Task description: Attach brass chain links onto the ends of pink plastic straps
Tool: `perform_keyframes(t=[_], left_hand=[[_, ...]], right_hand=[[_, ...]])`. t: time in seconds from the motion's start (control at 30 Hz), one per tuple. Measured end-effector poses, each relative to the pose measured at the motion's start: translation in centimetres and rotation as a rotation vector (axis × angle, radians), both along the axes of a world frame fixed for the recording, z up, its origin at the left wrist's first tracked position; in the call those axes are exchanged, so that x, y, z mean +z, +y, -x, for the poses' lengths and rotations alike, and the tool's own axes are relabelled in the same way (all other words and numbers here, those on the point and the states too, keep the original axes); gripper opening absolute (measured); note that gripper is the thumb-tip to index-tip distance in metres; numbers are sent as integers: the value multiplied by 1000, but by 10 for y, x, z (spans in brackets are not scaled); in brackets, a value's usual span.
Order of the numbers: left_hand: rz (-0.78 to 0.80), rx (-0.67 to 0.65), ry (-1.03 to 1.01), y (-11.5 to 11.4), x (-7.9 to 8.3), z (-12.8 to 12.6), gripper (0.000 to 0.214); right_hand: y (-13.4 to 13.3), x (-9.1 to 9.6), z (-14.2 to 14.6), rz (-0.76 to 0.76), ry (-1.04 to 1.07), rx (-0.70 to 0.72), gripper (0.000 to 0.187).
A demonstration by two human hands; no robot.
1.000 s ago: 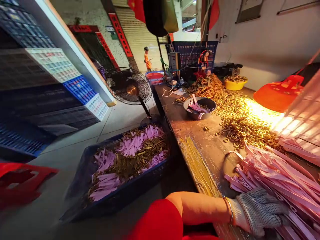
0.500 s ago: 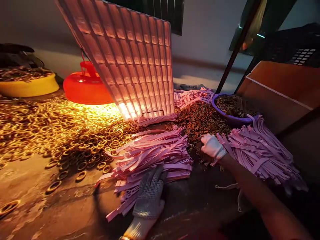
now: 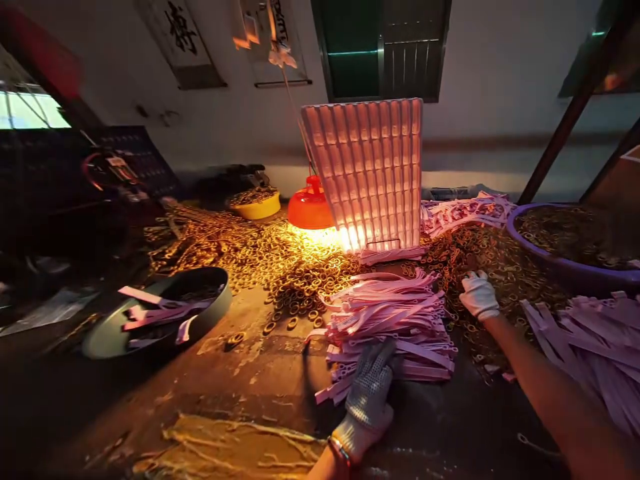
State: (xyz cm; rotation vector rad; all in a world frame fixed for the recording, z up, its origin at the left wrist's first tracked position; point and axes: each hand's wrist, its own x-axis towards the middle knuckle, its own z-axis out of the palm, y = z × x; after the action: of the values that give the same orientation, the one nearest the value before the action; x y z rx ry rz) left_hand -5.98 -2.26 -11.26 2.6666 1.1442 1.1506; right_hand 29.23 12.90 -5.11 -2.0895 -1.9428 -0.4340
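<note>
My left hand (image 3: 371,387), in a grey dotted glove, lies with fingers stretched flat on the near edge of a stack of pink straps (image 3: 385,310). The straps have small rings at their ends. In a white glove, my right hand (image 3: 480,295) is at the edge of a heap of small metal clasps (image 3: 453,257), just right of the stack. Its fingers are curled together, and what they hold, if anything, is hidden. Another pile of pink straps (image 3: 595,340) lies to the right of my right forearm.
A red lamp (image 3: 311,207) glows over loose metal rings (image 3: 310,287), beside an upright ribbed panel (image 3: 373,167). At left stands a pale green basin (image 3: 223,300) with pink straps inside. A yellow tub (image 3: 260,208) is behind; a purple basin (image 3: 525,250) is at right.
The view has swung left and widened, bringing in the green basin and the wall scrolls. My left hand stays on the strap stack, and my right hand remains by the clasp heap, fingers still curled.
</note>
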Motion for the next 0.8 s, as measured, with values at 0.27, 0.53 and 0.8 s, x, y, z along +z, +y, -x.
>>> perform_keyframes(t=[0.27, 0.53, 0.8], left_hand=[[-43, 108, -135, -13, 0, 26, 80], [-36, 668, -117, 69, 48, 130, 33], [77, 865, 106, 139, 53, 174, 50]], right_hand=[[-59, -34, 16, 16, -23, -34, 15], [-52, -61, -6, -110, 51, -109, 35], [-43, -44, 10, -132, 250, -56, 25]])
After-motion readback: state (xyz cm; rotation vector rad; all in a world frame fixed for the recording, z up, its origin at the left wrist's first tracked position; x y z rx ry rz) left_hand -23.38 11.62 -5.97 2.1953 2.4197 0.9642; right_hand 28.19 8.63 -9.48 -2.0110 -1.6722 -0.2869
